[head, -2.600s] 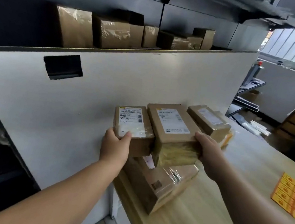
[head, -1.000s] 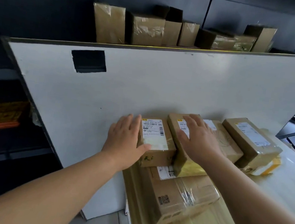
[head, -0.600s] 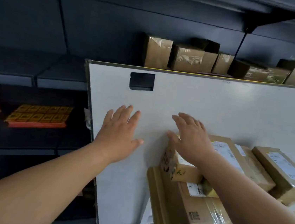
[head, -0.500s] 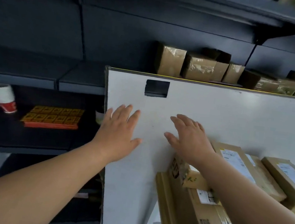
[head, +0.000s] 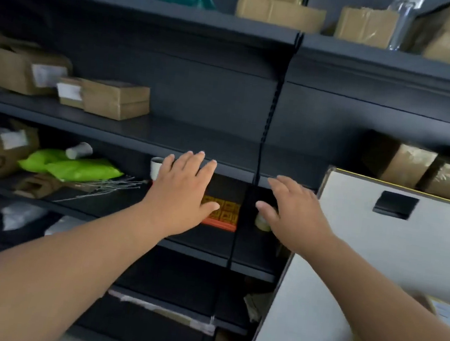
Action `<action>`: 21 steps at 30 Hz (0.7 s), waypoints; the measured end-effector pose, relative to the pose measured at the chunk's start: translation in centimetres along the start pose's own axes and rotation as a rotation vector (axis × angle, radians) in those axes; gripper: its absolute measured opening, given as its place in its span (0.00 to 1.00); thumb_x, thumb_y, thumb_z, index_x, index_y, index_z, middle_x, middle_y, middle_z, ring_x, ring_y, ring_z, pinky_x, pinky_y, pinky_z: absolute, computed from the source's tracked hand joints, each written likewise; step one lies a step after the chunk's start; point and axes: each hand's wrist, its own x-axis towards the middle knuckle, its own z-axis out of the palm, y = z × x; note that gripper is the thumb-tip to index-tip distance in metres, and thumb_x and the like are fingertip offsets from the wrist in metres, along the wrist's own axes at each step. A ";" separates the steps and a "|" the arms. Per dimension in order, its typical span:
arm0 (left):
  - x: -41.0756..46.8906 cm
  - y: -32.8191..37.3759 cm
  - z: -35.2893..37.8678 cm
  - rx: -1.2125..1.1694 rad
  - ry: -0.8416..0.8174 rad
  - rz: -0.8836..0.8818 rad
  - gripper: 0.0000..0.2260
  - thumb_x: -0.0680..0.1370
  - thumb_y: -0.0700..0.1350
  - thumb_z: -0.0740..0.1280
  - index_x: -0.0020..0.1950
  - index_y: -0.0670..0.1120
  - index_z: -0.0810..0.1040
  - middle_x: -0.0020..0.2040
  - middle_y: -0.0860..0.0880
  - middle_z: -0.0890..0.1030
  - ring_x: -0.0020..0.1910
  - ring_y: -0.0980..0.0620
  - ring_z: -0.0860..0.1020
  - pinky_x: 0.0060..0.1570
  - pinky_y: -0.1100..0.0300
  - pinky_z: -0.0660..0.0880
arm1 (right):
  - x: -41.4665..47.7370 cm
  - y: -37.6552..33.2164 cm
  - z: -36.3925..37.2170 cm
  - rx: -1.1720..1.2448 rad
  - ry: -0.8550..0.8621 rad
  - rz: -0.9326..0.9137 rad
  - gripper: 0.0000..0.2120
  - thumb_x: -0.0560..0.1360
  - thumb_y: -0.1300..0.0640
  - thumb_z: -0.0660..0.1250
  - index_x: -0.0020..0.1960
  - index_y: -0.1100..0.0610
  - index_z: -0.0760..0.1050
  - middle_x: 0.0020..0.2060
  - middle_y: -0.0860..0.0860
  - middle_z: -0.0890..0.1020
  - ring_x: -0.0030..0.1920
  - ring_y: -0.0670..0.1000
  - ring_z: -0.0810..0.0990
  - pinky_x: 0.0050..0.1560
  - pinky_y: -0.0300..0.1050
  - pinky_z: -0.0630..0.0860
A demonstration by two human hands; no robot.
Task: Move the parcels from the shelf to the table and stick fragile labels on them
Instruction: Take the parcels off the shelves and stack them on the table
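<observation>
Ten fingers [head: 197,167], all nearly straight and a little spread, hold nothing. Those of the left hand [head: 182,193] fan upward in front of the dark metal shelf unit [head: 194,136]. Those of the right hand [head: 293,214] lie flatter, with the thumb out to the side. Both palms face the shelves (whether any fingertip touches metal I cannot tell).

Just behind the left thumb, on the tier level with the hands, lies a flat orange-edged pad of yellow fragile labels [head: 224,212]. Only its right end shows between the two hands, and its long axis seems to run along the shelf, left to right. A small pale roll [head: 262,223] sits by the right thumb, and a white paper cup [head: 156,166] stands beside the left little finger.

The nearest parcel in plain view is a brown cardboard box bound with clear tape [head: 115,99], one tier up and to the left of the left hand — so the left is the nearer. It lies lengthwise along the shelf, one corner turned outward. More tape-wrapped brown parcels [head: 400,163] sit up and to the right, behind the top edge of a tall white board [head: 378,244] beside the right arm.

For the labels, the left hand need only drop — for the box, it must go up and leftward.
</observation>
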 end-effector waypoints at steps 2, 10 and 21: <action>-0.8 -4.0 -1.0 0.029 0.004 -0.046 0.37 0.76 0.65 0.58 0.78 0.49 0.49 0.78 0.45 0.53 0.77 0.45 0.51 0.74 0.45 0.49 | 1.7 -3.4 0.1 0.026 0.008 -0.020 0.30 0.80 0.40 0.54 0.77 0.53 0.57 0.76 0.51 0.62 0.75 0.54 0.60 0.74 0.52 0.57; -2.7 -15.5 -2.9 0.086 0.006 -0.204 0.37 0.76 0.65 0.59 0.78 0.49 0.50 0.78 0.44 0.54 0.76 0.45 0.52 0.74 0.45 0.50 | 8.2 -13.6 1.0 0.117 -0.008 -0.129 0.30 0.81 0.40 0.53 0.78 0.54 0.56 0.76 0.52 0.60 0.76 0.53 0.58 0.75 0.53 0.56; 1.6 -26.0 -0.1 0.172 -0.011 -0.351 0.37 0.76 0.65 0.58 0.78 0.49 0.50 0.78 0.46 0.54 0.76 0.45 0.53 0.74 0.45 0.51 | 20.6 -20.1 5.1 0.226 -0.020 -0.231 0.30 0.81 0.40 0.54 0.78 0.54 0.56 0.76 0.52 0.62 0.75 0.54 0.60 0.74 0.53 0.60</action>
